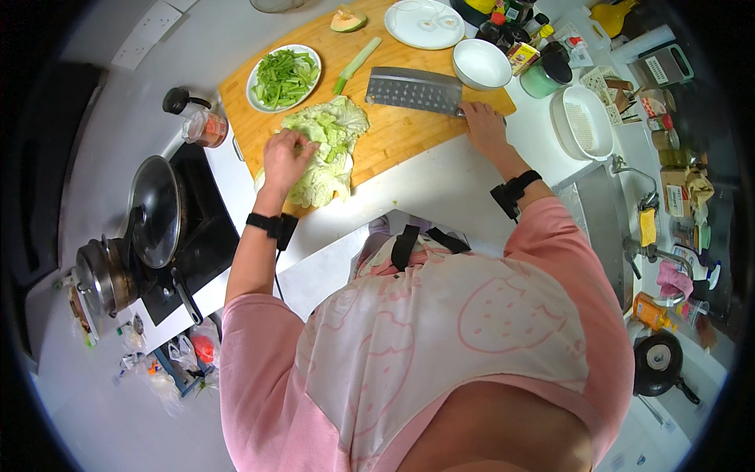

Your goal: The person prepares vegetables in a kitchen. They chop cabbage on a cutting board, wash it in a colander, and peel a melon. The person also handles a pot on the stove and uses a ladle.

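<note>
On a wooden cutting board (389, 141) lie spread cabbage leaves (321, 186). My left hand (286, 156) rests at their left part with fingers bent; whether it grips a leaf is hard to tell. My right hand (482, 127) is at the handle end of a cleaver (413, 89), whose wide dimpled blade lies flat on the board. The fingers cover most of the handle. Behind the leaves stands a plate of chopped green vegetable (284, 79), and a pale green stalk (357, 65) lies to its right.
A melon wedge (348, 20), a white plate (423, 26) and a white bowl (482, 64) sit at the board's far side. Bottles and a glass jar (545, 76) crowd the right, near a white basin (581, 123) and the sink (610, 218). Left is a lidded pan (156, 212) on the cooktop.
</note>
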`<state>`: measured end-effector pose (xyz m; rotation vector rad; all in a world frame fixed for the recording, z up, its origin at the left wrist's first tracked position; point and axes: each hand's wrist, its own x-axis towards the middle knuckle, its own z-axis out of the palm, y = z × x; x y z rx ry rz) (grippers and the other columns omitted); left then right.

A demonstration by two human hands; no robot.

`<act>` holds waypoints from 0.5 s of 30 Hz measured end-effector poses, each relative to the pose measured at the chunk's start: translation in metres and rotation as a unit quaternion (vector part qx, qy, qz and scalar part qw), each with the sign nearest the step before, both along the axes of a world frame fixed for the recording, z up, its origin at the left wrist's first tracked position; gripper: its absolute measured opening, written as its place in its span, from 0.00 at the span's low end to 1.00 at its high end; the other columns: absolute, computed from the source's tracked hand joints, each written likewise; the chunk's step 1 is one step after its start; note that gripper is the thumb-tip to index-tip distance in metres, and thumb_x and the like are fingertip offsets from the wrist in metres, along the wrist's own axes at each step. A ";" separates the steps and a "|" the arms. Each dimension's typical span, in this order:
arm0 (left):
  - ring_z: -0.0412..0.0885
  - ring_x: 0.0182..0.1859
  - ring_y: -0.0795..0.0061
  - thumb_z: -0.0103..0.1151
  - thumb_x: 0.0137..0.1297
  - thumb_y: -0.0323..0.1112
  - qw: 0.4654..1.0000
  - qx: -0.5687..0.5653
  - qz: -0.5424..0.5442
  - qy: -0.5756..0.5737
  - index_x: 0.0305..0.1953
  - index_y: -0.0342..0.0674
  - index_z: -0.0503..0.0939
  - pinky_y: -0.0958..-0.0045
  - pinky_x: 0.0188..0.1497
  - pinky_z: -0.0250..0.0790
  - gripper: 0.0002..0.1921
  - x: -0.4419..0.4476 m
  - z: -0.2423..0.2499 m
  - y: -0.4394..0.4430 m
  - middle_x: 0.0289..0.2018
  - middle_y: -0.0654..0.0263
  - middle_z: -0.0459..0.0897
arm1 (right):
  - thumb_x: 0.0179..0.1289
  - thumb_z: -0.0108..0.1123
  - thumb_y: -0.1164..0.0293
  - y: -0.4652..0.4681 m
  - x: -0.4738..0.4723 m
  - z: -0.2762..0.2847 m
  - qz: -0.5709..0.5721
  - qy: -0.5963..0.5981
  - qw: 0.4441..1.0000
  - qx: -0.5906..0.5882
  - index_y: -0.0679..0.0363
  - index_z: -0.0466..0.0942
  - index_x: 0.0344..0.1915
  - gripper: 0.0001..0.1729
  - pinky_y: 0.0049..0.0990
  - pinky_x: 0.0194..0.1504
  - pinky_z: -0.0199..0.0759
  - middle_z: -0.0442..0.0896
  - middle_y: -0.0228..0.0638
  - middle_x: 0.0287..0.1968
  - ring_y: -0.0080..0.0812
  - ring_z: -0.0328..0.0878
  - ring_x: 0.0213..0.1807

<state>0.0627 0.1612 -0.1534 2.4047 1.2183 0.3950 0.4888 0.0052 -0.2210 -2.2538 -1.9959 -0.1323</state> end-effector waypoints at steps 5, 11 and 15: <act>0.72 0.62 0.52 0.67 0.62 0.45 1.000 -0.025 0.014 -0.004 0.65 0.54 0.73 0.51 0.60 0.70 0.30 0.010 -0.008 -0.004 0.62 0.55 0.71 | 0.57 0.59 0.73 0.003 -0.005 0.005 0.005 0.087 0.996 -0.025 0.56 0.70 0.47 0.16 0.46 0.44 0.75 0.78 0.39 0.45 0.47 0.79 0.49; 0.50 0.77 0.56 0.54 0.66 0.65 0.986 -0.057 0.026 0.152 0.71 0.65 0.67 0.23 0.64 0.52 0.34 0.004 -0.022 -0.016 0.76 0.62 0.56 | 0.56 0.62 0.72 -0.003 -0.031 0.039 0.025 0.214 0.976 -0.007 0.56 0.69 0.49 0.20 0.46 0.42 0.75 0.82 0.41 0.43 0.49 0.81 0.46; 0.54 0.75 0.54 0.54 0.65 0.67 0.984 -0.047 0.021 0.172 0.70 0.61 0.69 0.25 0.66 0.51 0.35 0.007 -0.019 -0.019 0.73 0.62 0.61 | 0.59 0.62 0.69 0.033 -0.048 0.057 0.058 0.198 0.978 -0.021 0.56 0.72 0.50 0.18 0.46 0.42 0.75 0.85 0.42 0.39 0.48 0.83 0.45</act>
